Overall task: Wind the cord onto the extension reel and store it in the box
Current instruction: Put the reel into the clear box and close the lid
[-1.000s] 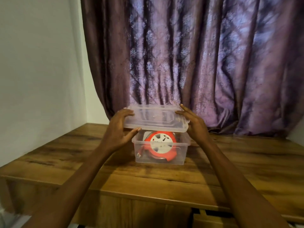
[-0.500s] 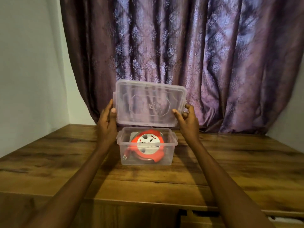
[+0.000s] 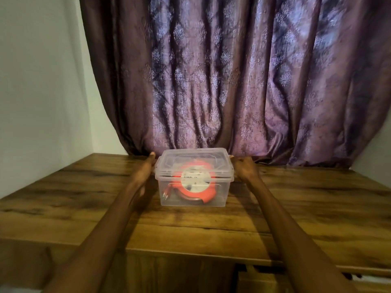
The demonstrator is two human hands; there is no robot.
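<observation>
Half a second ago the lid (image 3: pixel 195 159) was held tilted up above the open box; now it lies flat on top of the clear plastic box (image 3: pixel 193 194), covering it, and both hands have dropped from the lid's ends to the box's upper sides. A second ago the lid hovered level just over the rim.

The left hand (image 3: pixel 146 169) lies flat against the left end of the box at the level of the lid's edge, fingers straight and together, pointing away toward the curtain (image 3: pixel 232 77). It touches the plastic but whether it presses or merely rests there cannot be told through the blur. The right hand (image 3: pixel 243 168) is set against the right end at the same height, fingers curled around the lid's corner; how firmly it grips cannot be told either.

Inside the box, seen through the clear wall, the orange extension reel (image 3: pixel 195 185) stands on edge with its white round face toward the camera. Its orange plug (image 3: pixel 167 192) hangs at the reel's lower left, close to the left wall of the box.

The box stands on the wooden surface (image 3: pixel 317 208) toward its far edge, roughly midway between the left and right sides, just in front of the purple patterned curtain. A pale wall (image 3: pixel 38 92) meets the surface's far left corner.
</observation>
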